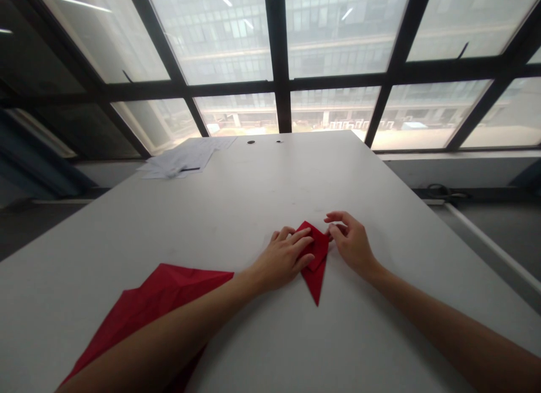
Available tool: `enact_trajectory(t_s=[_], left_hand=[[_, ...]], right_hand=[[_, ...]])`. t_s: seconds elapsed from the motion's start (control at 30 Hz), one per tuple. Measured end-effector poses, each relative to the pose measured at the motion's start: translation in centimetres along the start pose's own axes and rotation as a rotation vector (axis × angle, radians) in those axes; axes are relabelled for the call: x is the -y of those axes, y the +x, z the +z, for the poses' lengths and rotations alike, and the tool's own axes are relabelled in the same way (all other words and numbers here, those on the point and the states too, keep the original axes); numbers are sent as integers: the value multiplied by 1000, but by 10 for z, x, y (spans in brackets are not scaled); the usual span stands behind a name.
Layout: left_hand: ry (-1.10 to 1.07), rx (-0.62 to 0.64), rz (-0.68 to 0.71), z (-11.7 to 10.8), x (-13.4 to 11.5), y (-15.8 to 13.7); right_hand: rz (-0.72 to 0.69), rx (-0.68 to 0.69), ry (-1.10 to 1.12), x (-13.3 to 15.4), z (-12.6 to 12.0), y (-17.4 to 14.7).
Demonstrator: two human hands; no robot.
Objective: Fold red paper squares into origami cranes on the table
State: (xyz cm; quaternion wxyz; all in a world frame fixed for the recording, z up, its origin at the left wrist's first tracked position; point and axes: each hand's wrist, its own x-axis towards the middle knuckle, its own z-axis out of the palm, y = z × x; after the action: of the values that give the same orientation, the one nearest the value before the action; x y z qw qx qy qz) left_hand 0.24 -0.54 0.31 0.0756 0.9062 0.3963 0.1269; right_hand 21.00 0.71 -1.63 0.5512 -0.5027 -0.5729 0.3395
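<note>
Forearms (181, 332); red folded paper (320, 246) between hands (282, 261) (354, 245) (left atop).

- Folded red paper (320, 249): layered, flat, a squarish part over a narrow pointed end.
- It lies on the surface (236, 201), nearer the right edge than the left, well apart from the far edge, its sharp tip pointing away from that edge.
</note>
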Motion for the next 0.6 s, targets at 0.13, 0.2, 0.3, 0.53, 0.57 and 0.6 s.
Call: enact_trajectory(t_s=[0.13, 0.2, 0.3, 0.53, 0.57, 0.6], left_hand=[[-28, -24, -10, 2, 0, 0], [-58, -54, -28, 3, 1, 1], [-141, -115, -66, 3, 3, 3], [-125, -122, -19, 6, 7, 3], [-104, -114, -17, 6, 7, 2], [-86, -108, -15, 7, 8, 2]], right_hand=[[38, 71, 82, 0, 2, -1], [40, 111, 80, 0, 2, -2], [-34, 181, -54, 2, 2, -5], [-201, 305, -348, 5, 2, -11], [-212, 285, -358, 5, 2, -10], [-222, 260, -365, 4, 2, -10]])
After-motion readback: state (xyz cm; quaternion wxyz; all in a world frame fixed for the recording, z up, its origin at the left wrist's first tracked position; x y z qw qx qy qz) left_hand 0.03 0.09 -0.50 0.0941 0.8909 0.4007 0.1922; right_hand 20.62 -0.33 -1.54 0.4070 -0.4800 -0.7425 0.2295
